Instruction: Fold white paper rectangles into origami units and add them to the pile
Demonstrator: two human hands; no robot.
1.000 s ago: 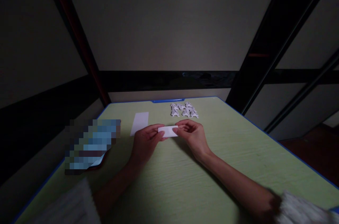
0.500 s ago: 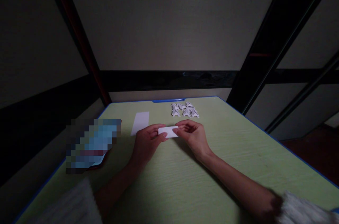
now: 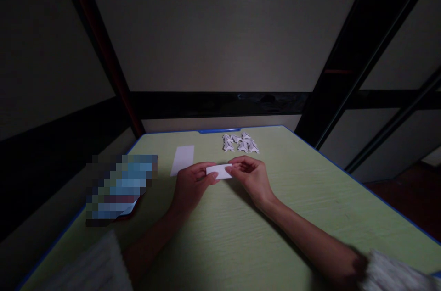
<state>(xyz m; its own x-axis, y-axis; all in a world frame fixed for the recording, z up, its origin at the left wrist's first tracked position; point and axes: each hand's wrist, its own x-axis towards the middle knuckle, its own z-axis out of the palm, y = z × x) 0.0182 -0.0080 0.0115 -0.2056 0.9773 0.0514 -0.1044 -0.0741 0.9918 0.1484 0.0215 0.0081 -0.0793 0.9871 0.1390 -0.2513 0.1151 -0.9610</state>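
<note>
A small white rectangle of paper (image 3: 220, 171) is held between my two hands over the middle of the table. My left hand (image 3: 193, 184) pinches its left end, thumb in front and fingers behind. At the right end, my right hand (image 3: 253, 180) grips it the same way, thumb pressed on the front face. Whether the paper is folded in layers I cannot tell. Just beyond my left hand a white paper sheet (image 3: 183, 159) lies flat, its lower edge partly hidden by that hand. Several folded white paper figures (image 3: 243, 145) stand grouped past my right hand.
The pale green table (image 3: 303, 226) has a blue edge and a blue strip (image 3: 219, 131) at its far side. On the left lies a blurred-out flat object (image 3: 126, 187) with a dark reddish rim. A panelled wall (image 3: 220, 29) rises behind the table.
</note>
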